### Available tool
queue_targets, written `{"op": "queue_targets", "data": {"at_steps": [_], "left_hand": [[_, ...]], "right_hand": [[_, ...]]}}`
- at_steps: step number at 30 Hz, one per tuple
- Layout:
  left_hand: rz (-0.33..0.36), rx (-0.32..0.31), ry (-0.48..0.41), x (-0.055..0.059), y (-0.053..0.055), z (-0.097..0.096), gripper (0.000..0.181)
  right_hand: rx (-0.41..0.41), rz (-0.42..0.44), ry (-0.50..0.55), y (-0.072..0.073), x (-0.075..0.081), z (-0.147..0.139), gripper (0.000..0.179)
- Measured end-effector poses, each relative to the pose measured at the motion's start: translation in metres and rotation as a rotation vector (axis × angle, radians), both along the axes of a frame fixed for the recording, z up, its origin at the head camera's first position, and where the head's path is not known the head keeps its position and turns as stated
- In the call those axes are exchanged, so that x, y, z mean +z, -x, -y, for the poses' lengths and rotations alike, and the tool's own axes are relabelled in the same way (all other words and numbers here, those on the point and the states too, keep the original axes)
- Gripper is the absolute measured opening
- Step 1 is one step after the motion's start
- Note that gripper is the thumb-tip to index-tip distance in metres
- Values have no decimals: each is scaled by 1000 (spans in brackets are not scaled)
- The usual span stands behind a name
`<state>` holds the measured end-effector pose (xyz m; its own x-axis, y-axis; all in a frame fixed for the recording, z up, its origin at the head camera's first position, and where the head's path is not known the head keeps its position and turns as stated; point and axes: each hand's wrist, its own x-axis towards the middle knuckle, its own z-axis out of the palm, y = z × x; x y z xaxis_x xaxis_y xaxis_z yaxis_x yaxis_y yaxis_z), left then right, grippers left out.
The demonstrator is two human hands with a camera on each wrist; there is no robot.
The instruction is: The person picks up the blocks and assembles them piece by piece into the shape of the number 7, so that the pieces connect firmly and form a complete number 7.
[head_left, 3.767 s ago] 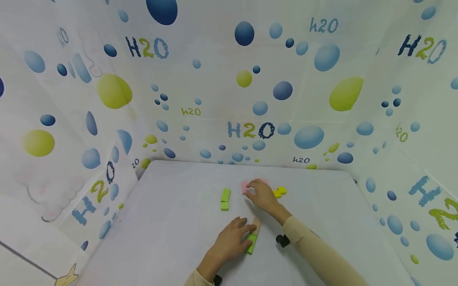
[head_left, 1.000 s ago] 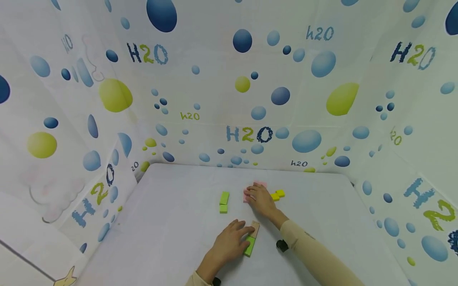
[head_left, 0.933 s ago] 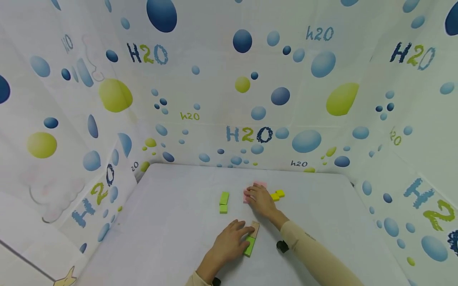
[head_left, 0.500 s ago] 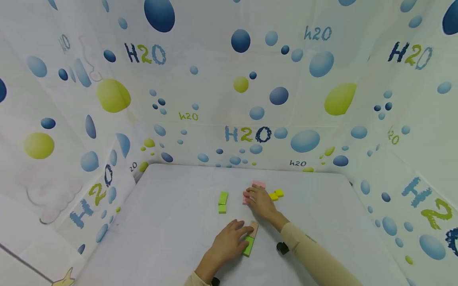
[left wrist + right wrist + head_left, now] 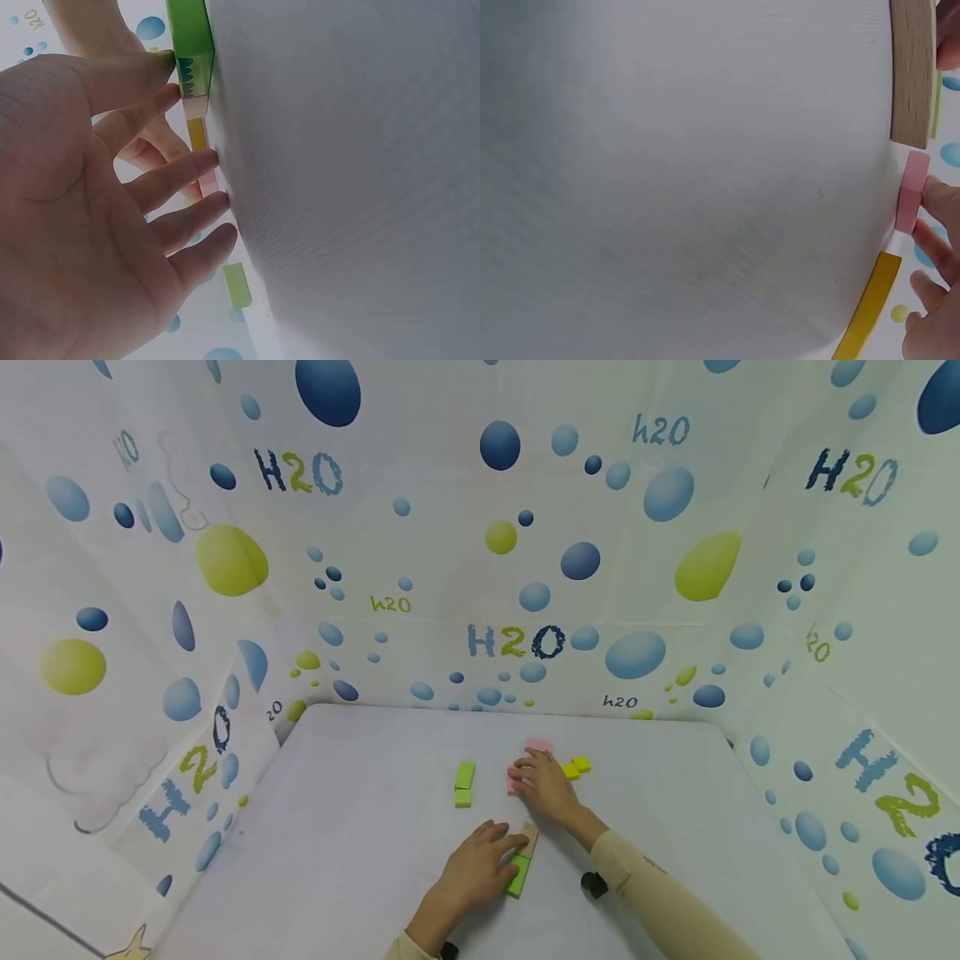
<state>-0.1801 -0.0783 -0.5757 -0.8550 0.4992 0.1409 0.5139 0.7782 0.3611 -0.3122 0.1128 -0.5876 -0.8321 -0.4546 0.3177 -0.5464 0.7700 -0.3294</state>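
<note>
In the head view, my left hand [image 5: 474,868] lies beside a green block [image 5: 517,878] and a plain wooden block [image 5: 529,840], set end to end. Its thumb touches the green block and the index finger reaches the wooden one; the left wrist view shows the fingers spread. Farther away, my right hand [image 5: 550,787] grips a pink block [image 5: 912,193] with its thumb and fingertips, partly covering it from above. More pink [image 5: 538,745] shows just beyond that hand. Yellow blocks [image 5: 581,764] lie close by its right side, partly hidden.
Two green blocks [image 5: 464,775] lie in line, left of the right hand. The white table [image 5: 360,827] is backed by a bubble-patterned curtain [image 5: 450,527] along its far edge and sides. A small black object [image 5: 594,884] is at the right sleeve.
The right hand has come down around the near pink block, which has slid a little toward the person. The left hand stays at the green and wooden blocks. The head view shifts slightly.
</note>
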Motion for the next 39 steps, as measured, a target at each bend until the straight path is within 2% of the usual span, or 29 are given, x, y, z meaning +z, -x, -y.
{"op": "queue_targets", "data": {"at_steps": [5,11,15,25,39], "left_hand": [[-25,-10,0,-2,1,1,40],[-4,7,16,1,-1,0,40],[-1,12,17,2,-1,0,40],[-8,11,14,4,-1,-1,40],[-20,8,12,2,-1,-1,40]], "right_hand": [[19,-26,-7,-1,-2,-2,31],[33,-16,27,-4,-5,-5,31],[17,-6,14,-7,-5,-7,33],[42,-38,10,-13,-9,-13,32],[36,-13,17,-24,-5,-18,35]]}}
